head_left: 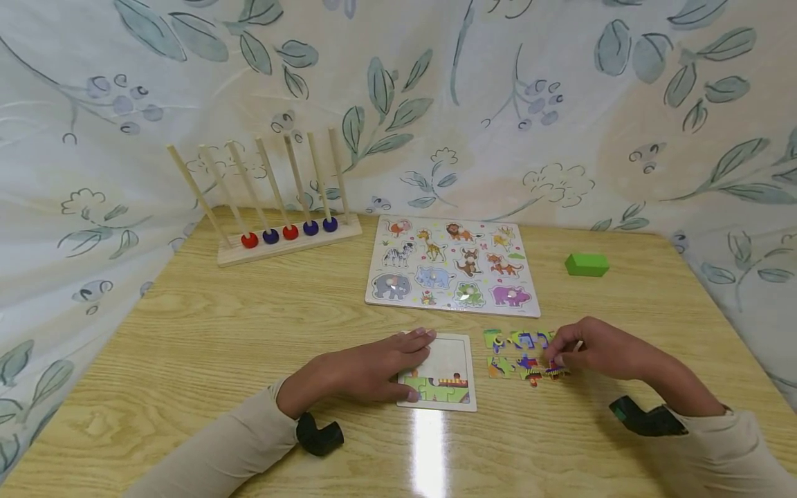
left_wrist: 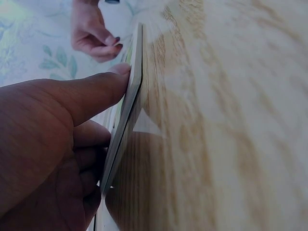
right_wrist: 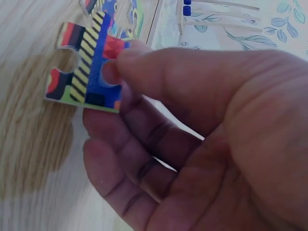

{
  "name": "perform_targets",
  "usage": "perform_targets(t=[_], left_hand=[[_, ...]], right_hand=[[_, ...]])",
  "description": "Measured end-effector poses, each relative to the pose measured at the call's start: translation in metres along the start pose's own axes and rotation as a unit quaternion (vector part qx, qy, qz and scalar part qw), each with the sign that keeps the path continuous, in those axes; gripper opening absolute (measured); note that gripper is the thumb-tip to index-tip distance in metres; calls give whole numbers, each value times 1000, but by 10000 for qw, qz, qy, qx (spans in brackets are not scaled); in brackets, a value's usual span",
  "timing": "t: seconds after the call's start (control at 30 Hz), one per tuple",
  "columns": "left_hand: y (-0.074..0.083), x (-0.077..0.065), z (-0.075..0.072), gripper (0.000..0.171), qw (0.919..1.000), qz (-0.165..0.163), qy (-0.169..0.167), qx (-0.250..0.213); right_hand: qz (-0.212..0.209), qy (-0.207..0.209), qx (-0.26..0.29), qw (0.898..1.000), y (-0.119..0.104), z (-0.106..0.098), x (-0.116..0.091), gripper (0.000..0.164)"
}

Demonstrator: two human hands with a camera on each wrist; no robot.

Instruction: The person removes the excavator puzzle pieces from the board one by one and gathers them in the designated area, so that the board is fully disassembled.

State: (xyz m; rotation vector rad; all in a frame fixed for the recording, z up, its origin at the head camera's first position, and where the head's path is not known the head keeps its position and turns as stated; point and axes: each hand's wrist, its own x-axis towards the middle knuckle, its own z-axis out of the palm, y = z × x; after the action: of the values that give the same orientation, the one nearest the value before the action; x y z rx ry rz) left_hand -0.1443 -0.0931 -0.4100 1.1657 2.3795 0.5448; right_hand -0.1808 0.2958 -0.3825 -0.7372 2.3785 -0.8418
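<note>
A square wooden puzzle tray (head_left: 438,353) lies on the table, with several joined pieces (head_left: 445,393) along its lower part. My left hand (head_left: 376,366) rests on the tray's left side, fingers reaching over its surface. Seen from the left wrist, the thumb touches the edge of the tray (left_wrist: 137,62). My right hand (head_left: 604,349) is over the loose puzzle pieces (head_left: 498,365) to the tray's right. Between its thumb and fingers it pinches a puzzle piece (right_wrist: 91,62) with a yellow-black striped band and blue and red parts. The fingertips hide part of that piece.
Behind the tray lies an animal peg puzzle (head_left: 457,266). A wooden peg rack (head_left: 289,242) with red and blue beads stands at the back left. One green block (head_left: 587,265) sits at the back right, before a leaf-patterned cloth (head_left: 436,104).
</note>
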Motion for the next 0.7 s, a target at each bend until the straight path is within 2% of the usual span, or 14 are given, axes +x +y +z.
perform_targets(t=[0.5,0.7], left_hand=[[0,1,0,73,10000,19,-7,32],[-1,1,0,73,10000,14,-15,62]], right_hand=[[30,357,-569,9977,2,-2,-3,15],[-117,566,-692,9959,-4,1,2,12]])
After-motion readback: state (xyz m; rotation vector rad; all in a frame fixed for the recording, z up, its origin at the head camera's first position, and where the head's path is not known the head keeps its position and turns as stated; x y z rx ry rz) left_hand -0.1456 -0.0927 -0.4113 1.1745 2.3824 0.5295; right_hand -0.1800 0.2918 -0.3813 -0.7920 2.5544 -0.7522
